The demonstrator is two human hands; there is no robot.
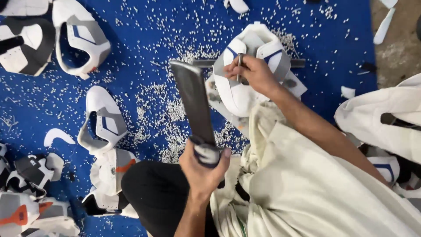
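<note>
Left hand (202,169): grip clamped around the wrapped handle of a flat dark metal bar (194,103), which rises from the fist and tilts up and to the left, its far end level with the shoe upper.
Right hand (254,73): fingers pinched together on a thin metal punch (239,65), held upright with its tip on the work.
Shoe upper (245,74): white with grey panels and blue trim, lying under the right hand near the top centre of the view; resting over a narrow dark strip (298,63) that shows on either side.
Blue mat (153,26): carries everything; strewn with small white punched bits (175,114), densest around the shoe upper.
Other uppers: one white-grey piece at upper left (81,37), one at left centre (103,120), more stacked at lower left (26,202).
Clothing: cream garment (315,188) across the lap, black trouser knee (153,193) at bottom centre.
Right edge: white cloth bundle (381,116), just beside the right forearm.
</note>
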